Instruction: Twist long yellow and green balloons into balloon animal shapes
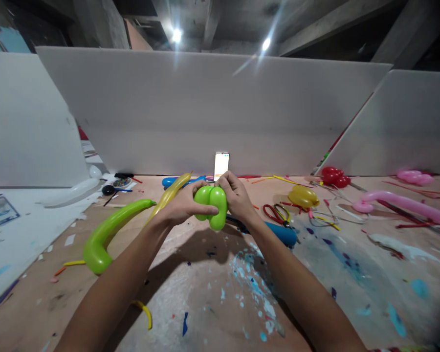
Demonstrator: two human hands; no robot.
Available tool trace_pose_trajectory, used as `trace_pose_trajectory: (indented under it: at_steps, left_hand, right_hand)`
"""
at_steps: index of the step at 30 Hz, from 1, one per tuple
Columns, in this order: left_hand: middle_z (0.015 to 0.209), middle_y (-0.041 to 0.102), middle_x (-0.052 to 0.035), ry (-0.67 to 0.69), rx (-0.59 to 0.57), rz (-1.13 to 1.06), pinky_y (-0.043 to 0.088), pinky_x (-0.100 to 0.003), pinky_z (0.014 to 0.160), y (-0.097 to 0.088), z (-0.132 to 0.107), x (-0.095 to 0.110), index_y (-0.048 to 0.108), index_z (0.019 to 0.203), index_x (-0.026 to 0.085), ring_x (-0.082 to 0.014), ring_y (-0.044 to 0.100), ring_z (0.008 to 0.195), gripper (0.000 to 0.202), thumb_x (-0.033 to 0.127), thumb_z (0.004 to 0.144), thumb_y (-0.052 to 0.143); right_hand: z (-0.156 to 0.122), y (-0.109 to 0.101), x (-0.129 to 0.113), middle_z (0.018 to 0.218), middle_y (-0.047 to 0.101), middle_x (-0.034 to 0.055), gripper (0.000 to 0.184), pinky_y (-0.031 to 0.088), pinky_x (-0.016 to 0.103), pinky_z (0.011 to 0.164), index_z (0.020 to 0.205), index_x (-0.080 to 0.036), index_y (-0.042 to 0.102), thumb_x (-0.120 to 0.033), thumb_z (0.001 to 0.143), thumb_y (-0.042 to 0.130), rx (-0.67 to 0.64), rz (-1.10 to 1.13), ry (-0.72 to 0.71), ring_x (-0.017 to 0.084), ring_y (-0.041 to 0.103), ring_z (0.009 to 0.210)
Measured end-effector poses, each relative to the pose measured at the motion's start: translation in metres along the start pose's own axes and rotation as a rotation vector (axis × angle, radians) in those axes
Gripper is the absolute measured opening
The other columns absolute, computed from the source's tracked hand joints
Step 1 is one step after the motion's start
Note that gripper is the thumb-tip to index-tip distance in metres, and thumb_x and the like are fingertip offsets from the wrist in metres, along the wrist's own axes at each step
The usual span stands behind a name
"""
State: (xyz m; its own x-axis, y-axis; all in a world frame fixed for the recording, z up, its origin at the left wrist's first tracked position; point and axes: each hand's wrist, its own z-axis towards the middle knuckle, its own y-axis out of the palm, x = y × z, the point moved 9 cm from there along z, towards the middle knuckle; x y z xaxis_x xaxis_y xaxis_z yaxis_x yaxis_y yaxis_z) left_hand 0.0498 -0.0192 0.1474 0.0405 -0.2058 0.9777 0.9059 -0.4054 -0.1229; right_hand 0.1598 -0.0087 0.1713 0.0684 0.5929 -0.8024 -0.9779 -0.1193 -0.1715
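Observation:
A bunch of bright green balloon bubbles (217,208) is held up over the middle of the table, between both my hands. My left hand (183,201) is wrapped round its left side, with the thumb lying across the front. At the upper right of the bunch, the fingers of my right hand (236,194) are pinched together; the bit of balloon between them is hidden. Left of my left forearm lies a long curved green balloon (102,239). A long yellow balloon (170,193) rests just behind my left wrist.
A lit phone (221,166) leans against the white board (205,107) at the back. Scissors (276,214) and a blue pump-like cylinder (281,234) lie on the right, near a gold balloon (303,196), a red balloon cluster (335,177) and a long pink balloon (407,203).

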Motion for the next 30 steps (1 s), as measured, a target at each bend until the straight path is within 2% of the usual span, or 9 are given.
trace_pose_trajectory:
  at_steps: [5,9,11,14,16,22,27,30]
  left_hand:
    - [0.090,0.060,-0.0016,0.019,0.011,-0.003,0.046,-0.030,0.072,-0.002,0.004,-0.005,0.051,0.103,0.020,-0.0183,0.059,0.084,0.058,0.029,0.056,0.084]
    - [0.092,0.057,-0.0010,0.030,-0.037,0.011,0.047,-0.030,0.070,0.005,0.003,-0.006,0.046,0.110,0.022,-0.0182,0.058,0.082,0.063,0.036,0.060,0.082]
    - [0.098,0.056,-0.0029,0.051,-0.039,0.097,0.047,-0.035,0.075,0.008,0.001,-0.001,0.045,0.115,0.022,-0.0217,0.058,0.089,0.071,0.037,0.056,0.083]
    - [0.113,0.054,-0.0066,0.069,0.036,0.310,0.044,-0.044,0.090,0.006,-0.002,0.008,0.046,0.120,0.023,-0.0287,0.053,0.105,0.083,0.037,0.049,0.087]
    - [0.119,0.053,-0.0077,0.079,0.076,0.388,0.041,-0.047,0.096,0.004,-0.002,0.011,0.047,0.121,0.023,-0.0306,0.051,0.111,0.083,0.039,0.049,0.086]
    - [0.125,0.052,-0.0093,0.136,0.096,0.293,0.043,-0.045,0.097,0.002,0.002,0.011,0.050,0.116,0.022,-0.0281,0.053,0.112,0.073,0.034,0.053,0.085]
    - [0.115,0.057,-0.0076,0.132,0.178,0.269,0.046,-0.042,0.089,-0.004,0.003,0.008,0.052,0.111,0.022,-0.0250,0.057,0.102,0.065,0.033,0.054,0.083]
    - [0.110,0.058,-0.0060,0.112,0.154,0.191,0.048,-0.037,0.082,-0.005,0.006,0.000,0.051,0.109,0.022,-0.0220,0.059,0.094,0.062,0.035,0.056,0.082]
  right_hand:
    - [-0.001,-0.005,0.001,0.073,0.048,-0.0018,0.028,0.037,0.026,0.061,0.076,-0.021,0.046,-0.043,0.094,0.043,0.062,-0.052,-0.027,0.013,0.044,0.066]
    - [-0.002,-0.006,-0.001,0.071,0.047,-0.0020,0.027,0.037,0.026,0.061,0.075,-0.021,0.045,-0.040,0.095,0.042,0.115,-0.093,-0.047,0.013,0.044,0.065]
    - [-0.003,-0.009,-0.003,0.070,0.044,-0.0026,0.027,0.036,0.026,0.061,0.074,-0.021,0.044,-0.038,0.095,0.042,0.154,-0.108,-0.068,0.013,0.043,0.064]
    - [-0.003,-0.013,-0.006,0.068,0.042,-0.0030,0.026,0.035,0.026,0.061,0.073,-0.021,0.043,-0.035,0.095,0.043,0.184,-0.140,-0.092,0.013,0.042,0.064]
    - [-0.001,-0.015,-0.005,0.068,0.043,-0.0027,0.026,0.035,0.026,0.061,0.073,-0.021,0.044,-0.035,0.094,0.044,0.176,-0.137,-0.083,0.013,0.043,0.065]
    - [0.005,-0.013,0.014,0.068,0.042,-0.0031,0.027,0.035,0.025,0.057,0.072,-0.022,0.043,-0.041,0.091,0.047,0.116,-0.016,0.029,0.013,0.041,0.062]
    - [0.004,-0.003,0.038,0.066,0.037,-0.0042,0.032,0.035,0.024,0.053,0.072,-0.023,0.039,-0.049,0.085,0.051,0.076,0.224,0.210,0.011,0.036,0.057]
    - [0.001,0.007,0.048,0.067,0.039,-0.0049,0.033,0.037,0.023,0.053,0.074,-0.023,0.039,-0.051,0.081,0.055,0.011,0.348,0.326,0.011,0.037,0.055]
